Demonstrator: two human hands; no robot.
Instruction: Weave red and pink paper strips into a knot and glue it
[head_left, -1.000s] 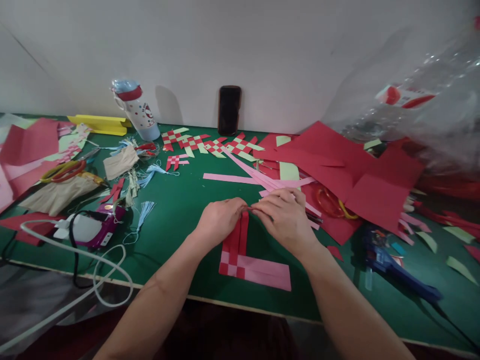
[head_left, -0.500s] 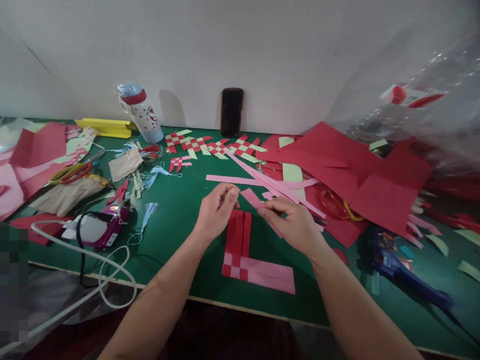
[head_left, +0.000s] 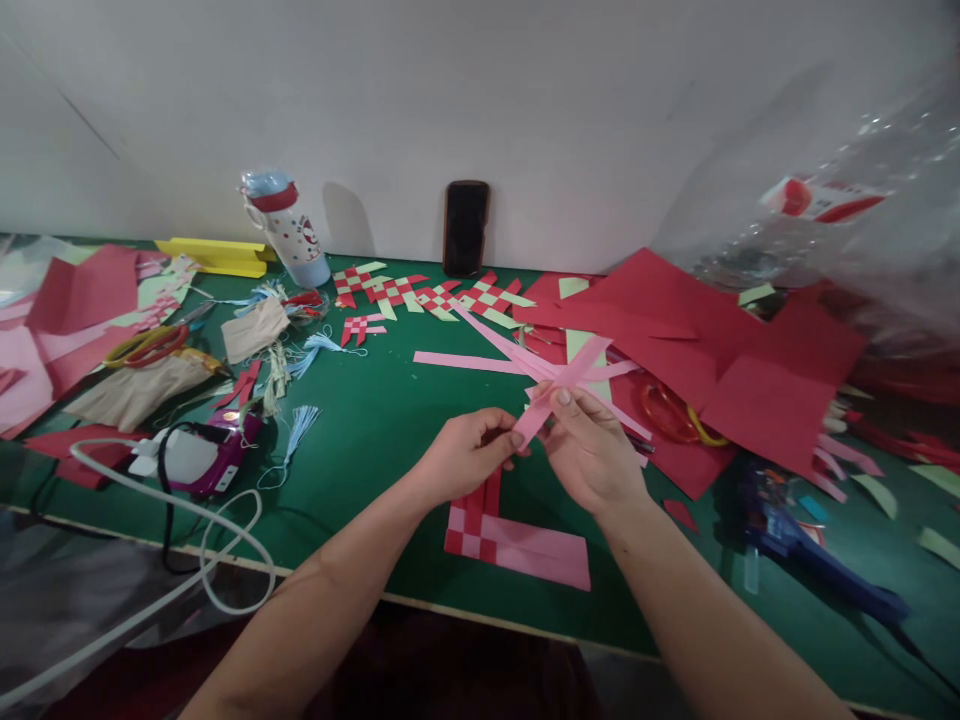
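Note:
My left hand [head_left: 469, 452] pinches the lower end of a pink paper strip [head_left: 585, 365]. Farther up the same strip, my right hand [head_left: 594, 455] grips it between thumb and fingers, so the strip slants up to the right. Just below my hands lies a woven paper piece [head_left: 525, 550], with pink strips running right and red strips running away from me. My left hand hides the far part of its red strips. Several loose pink strips [head_left: 472, 362] lie on the table behind my hands.
Woven red and green pieces [head_left: 435, 298] lie near the wall, by a phone [head_left: 466, 228] and a bottle [head_left: 289, 230]. Red paper sheets [head_left: 780, 370] and a blue glue gun [head_left: 817, 560] are at right. At left are scissors [head_left: 150, 345], tassels [head_left: 300, 430] and a cable [head_left: 225, 520].
The pink strip has turned and now slants up to the right. My left hand has come down and right to its lower end; my right hand still holds it.

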